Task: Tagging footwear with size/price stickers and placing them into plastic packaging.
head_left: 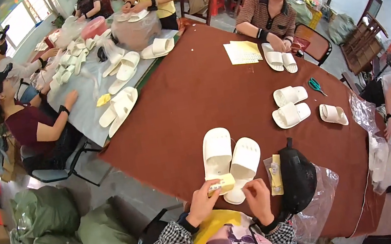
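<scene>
A pair of white slide slippers lies in front of me on the brown table, the left slipper (216, 145) and the right slipper (246, 157) angled against each other. My left hand (202, 204) is closed on a small yellow stack of labels (222, 184), held over the heel of the left slipper. Beside the right slipper's heel, my right hand (258, 199) has its thumb and fingertips pinched together. Whatever sits between those fingertips is too small to make out.
Right of my hand lie a black cap (297, 180), a yellow card strip (275, 176) and clear plastic (322, 199). Farther off are more slippers (291, 115), teal scissors (316, 85) and yellow sheets (242, 52). Co-workers sit around; green sacks (105, 230) stand at left.
</scene>
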Motion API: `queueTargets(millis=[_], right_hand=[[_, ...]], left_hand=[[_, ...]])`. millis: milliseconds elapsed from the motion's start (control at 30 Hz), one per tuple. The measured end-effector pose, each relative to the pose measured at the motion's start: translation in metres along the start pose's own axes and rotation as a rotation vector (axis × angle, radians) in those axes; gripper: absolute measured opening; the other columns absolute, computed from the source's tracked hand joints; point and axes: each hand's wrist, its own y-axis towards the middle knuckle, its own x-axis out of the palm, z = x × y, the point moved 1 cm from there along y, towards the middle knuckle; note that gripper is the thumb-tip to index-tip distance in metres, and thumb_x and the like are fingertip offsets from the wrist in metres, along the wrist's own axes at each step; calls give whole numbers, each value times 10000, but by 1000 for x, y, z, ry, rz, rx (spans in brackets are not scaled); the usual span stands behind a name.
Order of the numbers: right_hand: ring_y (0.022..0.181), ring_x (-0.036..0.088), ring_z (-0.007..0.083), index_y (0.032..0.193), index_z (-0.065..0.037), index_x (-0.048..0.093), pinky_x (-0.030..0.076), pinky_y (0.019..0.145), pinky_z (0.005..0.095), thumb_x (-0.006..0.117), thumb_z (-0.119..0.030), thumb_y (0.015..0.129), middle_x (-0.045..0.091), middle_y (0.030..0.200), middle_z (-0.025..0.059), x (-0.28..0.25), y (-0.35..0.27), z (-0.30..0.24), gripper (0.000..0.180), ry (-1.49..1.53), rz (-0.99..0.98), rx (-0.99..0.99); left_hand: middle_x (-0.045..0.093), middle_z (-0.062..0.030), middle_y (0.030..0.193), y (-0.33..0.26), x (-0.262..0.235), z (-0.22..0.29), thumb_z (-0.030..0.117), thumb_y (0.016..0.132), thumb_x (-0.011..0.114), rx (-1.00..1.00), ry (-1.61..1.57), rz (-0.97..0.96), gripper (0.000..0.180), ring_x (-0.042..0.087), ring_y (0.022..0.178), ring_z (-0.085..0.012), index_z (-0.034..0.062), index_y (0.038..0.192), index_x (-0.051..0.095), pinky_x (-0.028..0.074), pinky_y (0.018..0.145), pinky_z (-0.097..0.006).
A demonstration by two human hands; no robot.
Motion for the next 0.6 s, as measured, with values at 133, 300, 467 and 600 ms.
queueTargets(millis=[133,300,467,600], right_hand=[[717,597,168,907,13,616,481,636,275,673,-1,855,595,842,92,-7,2,33,79,46,-15,55],[750,593,109,950,13,597,485,681,235,628,-16,897,615,833,38,-13,4,70,69,58,-72,119],[755,605,95,946,4,596,498,688,225,611,-53,922,619,828,18,-10,16,77,64,158,-212,270],[744,615,101,944,5,600,503,679,230,615,-68,922,636,828,25,-7,24,92,78,72,-255,247]], left_hand=[[654,-231,1102,7,-9,-3,58,941,548,97,3,149,358,654,1006,-380,75,1298,563,519,828,-364],[644,-223,1131,19,-12,-35,15,927,512,268,84,157,412,628,1020,-370,105,1326,570,505,845,-394],[369,-241,1464,35,2,-51,188,877,644,224,409,113,765,379,1324,-401,68,1519,245,332,1055,-503],[153,-233,1577,47,19,-67,399,806,729,113,558,-74,1108,160,1458,-382,60,1555,-13,88,1125,-654]])
